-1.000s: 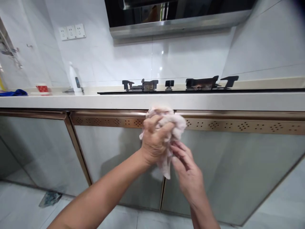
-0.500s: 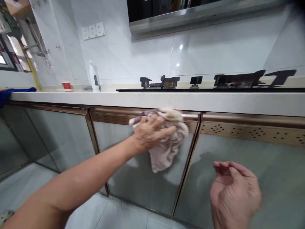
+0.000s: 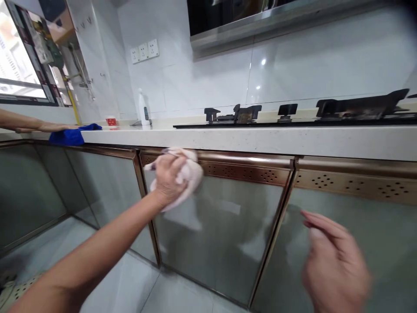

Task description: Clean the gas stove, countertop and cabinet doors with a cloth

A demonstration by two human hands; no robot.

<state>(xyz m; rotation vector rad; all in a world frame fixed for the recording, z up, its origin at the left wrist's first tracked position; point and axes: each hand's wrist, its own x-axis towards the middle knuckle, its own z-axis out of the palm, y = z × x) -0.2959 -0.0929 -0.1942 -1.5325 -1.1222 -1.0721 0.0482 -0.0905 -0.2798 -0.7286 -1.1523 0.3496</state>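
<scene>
My left hand (image 3: 170, 179) is closed on a pale cleaning cloth (image 3: 190, 174), bunched and blurred by motion. The cloth lies against the upper left part of the middle cabinet door (image 3: 215, 221), over its perforated bronze-coloured strip (image 3: 241, 172). Off to the right, my right hand (image 3: 337, 261) hovers before the neighbouring cabinet door (image 3: 387, 243), apart from it. Its fingers are bent and drawn together against the thumb, and nothing shows in them.
Above the doors runs a white countertop (image 3: 234, 140) with a black gas stove (image 3: 247, 125). A white bottle (image 3: 143, 108) and a red cup (image 3: 111, 122) stand farther left. Another person's hand (image 3: 55, 126) rests by a blue cloth (image 3: 67, 136). A range hood (image 3: 234, 26) hangs above.
My left hand has slid the cloth leftward along the door's top strip. The view has shifted left, bringing the other person's arm and more window into sight. My right hand stays raised.
</scene>
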